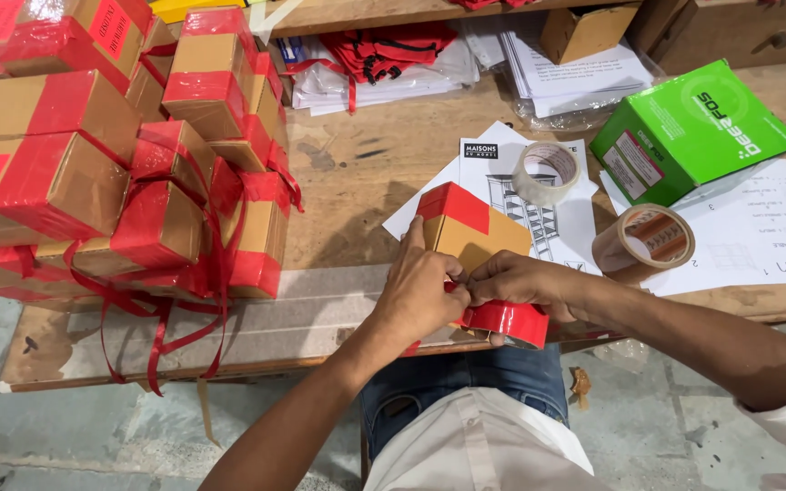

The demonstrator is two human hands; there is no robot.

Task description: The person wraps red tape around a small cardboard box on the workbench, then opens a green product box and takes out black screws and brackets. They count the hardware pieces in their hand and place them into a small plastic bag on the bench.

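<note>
Red tape roll under right hand; both hands pinch tape end, left hand steadying small cardboard box on table.

Bright, even light from above; soft shadows, glare on red tape roll; slight edge distortion, focus sharp.

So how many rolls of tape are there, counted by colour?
Red tape roll: 1, held by both hands, left hand, right hand
Clear tape roll: 1
Brown tape roll: 1
Total: 3
</note>
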